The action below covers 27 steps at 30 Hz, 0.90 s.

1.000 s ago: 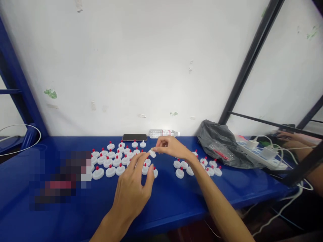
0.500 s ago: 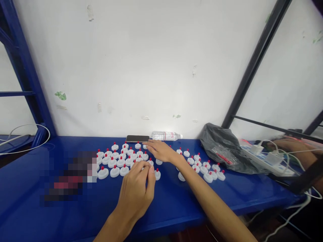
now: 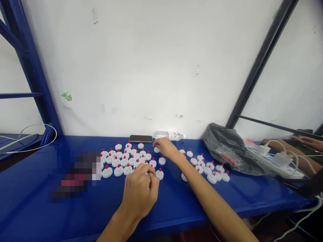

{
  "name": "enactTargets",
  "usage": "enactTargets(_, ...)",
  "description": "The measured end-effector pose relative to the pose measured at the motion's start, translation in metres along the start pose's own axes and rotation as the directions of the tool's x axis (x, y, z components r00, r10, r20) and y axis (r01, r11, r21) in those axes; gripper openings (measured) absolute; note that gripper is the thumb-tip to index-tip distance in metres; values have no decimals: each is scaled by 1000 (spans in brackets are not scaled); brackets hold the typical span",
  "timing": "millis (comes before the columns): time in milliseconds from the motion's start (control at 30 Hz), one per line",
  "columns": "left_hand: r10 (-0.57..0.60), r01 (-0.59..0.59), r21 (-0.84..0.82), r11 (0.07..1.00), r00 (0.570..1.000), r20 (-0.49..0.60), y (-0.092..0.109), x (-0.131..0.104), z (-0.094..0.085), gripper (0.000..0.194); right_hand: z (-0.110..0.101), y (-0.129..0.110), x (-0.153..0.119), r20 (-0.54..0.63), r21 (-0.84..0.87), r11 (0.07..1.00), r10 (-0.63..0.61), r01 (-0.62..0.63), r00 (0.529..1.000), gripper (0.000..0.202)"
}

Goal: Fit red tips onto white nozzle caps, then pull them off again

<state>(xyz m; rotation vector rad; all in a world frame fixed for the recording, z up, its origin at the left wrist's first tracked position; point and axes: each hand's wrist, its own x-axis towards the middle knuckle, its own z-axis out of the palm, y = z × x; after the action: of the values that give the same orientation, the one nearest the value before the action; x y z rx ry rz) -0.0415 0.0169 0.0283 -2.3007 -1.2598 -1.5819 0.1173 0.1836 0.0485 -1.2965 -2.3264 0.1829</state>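
Note:
Many small round white caps with red tips [image 3: 118,170] stand on the blue table [image 3: 83,215] in a loose group in front of me. My right hand [image 3: 166,148] reaches over the far side of this group, fingers bent down onto one white cap [image 3: 156,150], whose red tip is hidden by them. Nearer to me, my left hand [image 3: 141,190] is curled at the near edge of the group, thumb against the bent fingers. What it holds, if anything, is hidden. One cap [image 3: 159,173] stands just right of its fingertips.
A second group of caps [image 3: 212,178] stands right of my right forearm. Behind lie a phone [image 3: 140,138] and a clear bottle [image 3: 169,135]. A dark plastic bag [image 3: 219,141], a power strip [image 3: 277,161] with cables and another person's arm [image 3: 285,153] are at the right.
My right hand has gone from flat, outstretched fingers to fingers bent down on a cap, which sits slightly further right. My left hand stays curled. The view has shifted a little.

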Motion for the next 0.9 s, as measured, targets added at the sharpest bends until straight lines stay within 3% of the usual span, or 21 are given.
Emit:
enactTargets(167, -31, 32, 30, 999, 999, -31, -1, -1, -3, 47, -23, -7, -7, -61, 209, 978, 12, 1, 998, 21)
enactTargets(267, -28, 34, 82, 996, 997, -75, 0, 0, -2, 39, -42, -20, -19, 21, 373, 927, -53, 41, 998, 15)
enactTargets(333, -63, 77, 137, 988, 993, -103, 2, 2, -1, 19, -51, -28, -29, 123, 551, 833, -141, 51, 982, 22)
enactTargets(467, -107, 122, 174, 977, 990, -90, 2, 5, 1, 30, -58, -40, -41, 229, 841, 540, -289, -39, 930, 29)
enactTargets(533, -88, 97, 127, 987, 994, -72, 0, 5, 2, 21, -61, -41, -43, 240, 853, 520, -304, -51, 922, 30)
enactTargets(600, -76, 83, 90, 992, 995, -71, -2, 4, 3, 19, -65, -38, -42, 276, 808, 586, -281, -63, 919, 31)
enactTargets(633, -71, 77, 90, 993, 995, -72, -3, 4, 3, 20, -68, -34, -42, 301, 739, 669, -225, -78, 927, 32)
enactTargets(733, -56, 65, 143, 988, 996, -65, -3, 3, 3, 22, -74, -17, -42, 269, 353, 914, 104, -198, 958, 28)
enactTargets(800, -50, 60, 176, 983, 997, -62, -2, 3, 3, 24, -77, -2, -43, 183, 123, 941, 291, -315, 939, 17)
enactTargets(900, -65, 77, 179, 981, 995, -73, -1, 3, 3, 29, -77, 13, -46, 177, -63, 903, 429, -425, 886, 3)
